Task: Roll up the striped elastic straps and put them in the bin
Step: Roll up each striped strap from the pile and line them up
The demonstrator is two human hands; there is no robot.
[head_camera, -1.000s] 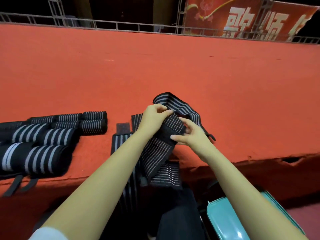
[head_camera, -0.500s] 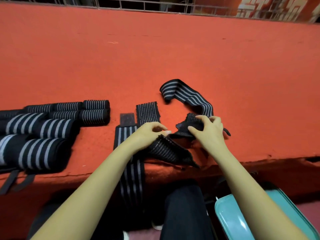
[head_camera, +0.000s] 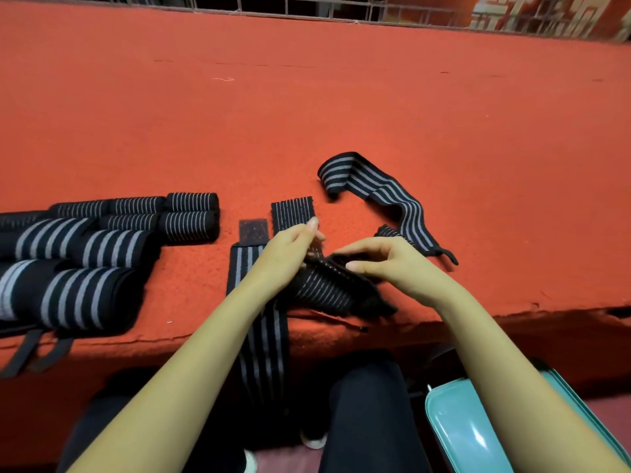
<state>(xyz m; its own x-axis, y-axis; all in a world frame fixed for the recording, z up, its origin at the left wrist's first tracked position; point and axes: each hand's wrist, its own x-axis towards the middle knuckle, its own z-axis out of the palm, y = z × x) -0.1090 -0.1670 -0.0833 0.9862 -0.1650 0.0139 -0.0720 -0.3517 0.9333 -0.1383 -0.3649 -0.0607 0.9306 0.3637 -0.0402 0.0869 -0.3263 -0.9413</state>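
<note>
left hand (head_camera: 290, 256) and right hand (head_camera: 389, 268), each grip pinching, hold a thin-striped strap (head_camera: 327, 288) at the edge of the red tabletop (head_camera: 341, 97). rolled straps (head_camera: 102, 240) lie to the left.

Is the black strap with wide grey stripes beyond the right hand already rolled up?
No, this black strap lies unrolled and bent on the red carpet.

No legible text; banner (head_camera: 532, 15) characters cropped.
</note>
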